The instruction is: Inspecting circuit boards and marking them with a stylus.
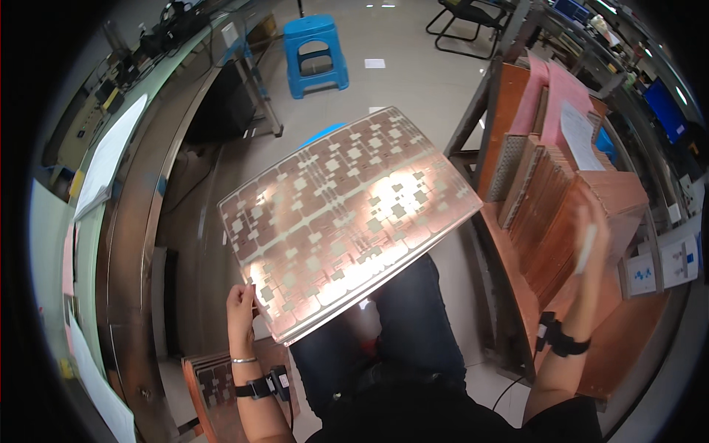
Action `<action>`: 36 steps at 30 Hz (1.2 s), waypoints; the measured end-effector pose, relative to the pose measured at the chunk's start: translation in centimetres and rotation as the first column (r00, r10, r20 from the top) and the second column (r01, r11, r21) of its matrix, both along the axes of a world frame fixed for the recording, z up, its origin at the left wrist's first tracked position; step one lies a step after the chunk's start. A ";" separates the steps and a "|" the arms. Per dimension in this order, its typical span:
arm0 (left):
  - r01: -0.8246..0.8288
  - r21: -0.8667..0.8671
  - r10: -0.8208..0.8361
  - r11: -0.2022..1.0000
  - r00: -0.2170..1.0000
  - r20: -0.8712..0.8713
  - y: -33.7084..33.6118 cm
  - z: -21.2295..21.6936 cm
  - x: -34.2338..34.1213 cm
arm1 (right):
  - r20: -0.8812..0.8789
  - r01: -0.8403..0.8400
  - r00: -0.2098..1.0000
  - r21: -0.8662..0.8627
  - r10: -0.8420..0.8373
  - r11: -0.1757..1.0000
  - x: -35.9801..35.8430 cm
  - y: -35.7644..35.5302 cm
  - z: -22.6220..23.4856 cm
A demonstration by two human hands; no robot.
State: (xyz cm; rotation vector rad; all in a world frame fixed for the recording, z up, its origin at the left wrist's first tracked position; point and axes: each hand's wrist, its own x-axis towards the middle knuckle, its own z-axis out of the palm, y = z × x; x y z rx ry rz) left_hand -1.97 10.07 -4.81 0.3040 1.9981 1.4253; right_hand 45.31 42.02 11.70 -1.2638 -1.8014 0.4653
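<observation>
A large copper-coloured circuit panel (347,214) with rows of pale pads lies tilted in front of me, above my knees. Layered edges along its near side look like more than one sheet. My left hand (241,304) is closed on the panel's near left corner, its thumb beside the rim. Off to the right, my right hand (593,229) is blurred by motion and apart from the panel. Something narrow and white (587,249) shows along it, too smeared to name. Beside that hand, several upright brown boards (543,210) stand packed in a wooden rack (517,244).
Pink sheets (565,92) and a white paper (580,136) lie over the boards. A blue stool (316,59) stands ahead on the floor. More patterned panels (218,384) stand at my lower left. A long workbench (136,192) runs along the left.
</observation>
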 end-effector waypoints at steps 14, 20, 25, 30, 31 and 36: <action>-0.072 0.093 0.077 0.993 0.996 -0.055 -1.6 1.4 1.1 | 0.370 -0.168 0.917 0.018 0.149 0.986 -11.8 3.6 -14.9; -0.112 0.048 0.118 0.993 0.977 -0.175 -1.3 2.5 1.3 | 0.548 -0.096 0.832 0.002 0.079 0.995 -11.1 1.1 -14.1; -0.143 -0.040 0.141 0.989 0.989 -0.037 -3.1 4.0 1.3 | 0.475 0.013 0.875 -0.217 0.094 0.976 -8.5 -0.4 -13.0; -0.273 0.077 0.243 0.959 0.930 0.275 -5.4 2.7 2.5 | 0.113 -0.050 0.983 -0.585 0.142 0.810 -5.5 -0.5 -12.9; -0.354 0.147 0.267 0.924 0.870 0.416 -5.4 2.5 3.0 | -0.013 -0.141 0.986 -0.600 0.167 0.787 -5.1 -0.2 -13.6; -0.447 0.213 0.329 0.869 0.842 0.428 -4.4 2.7 4.6 | -0.334 -0.334 0.929 -0.572 0.159 0.749 -6.9 -1.8 -14.5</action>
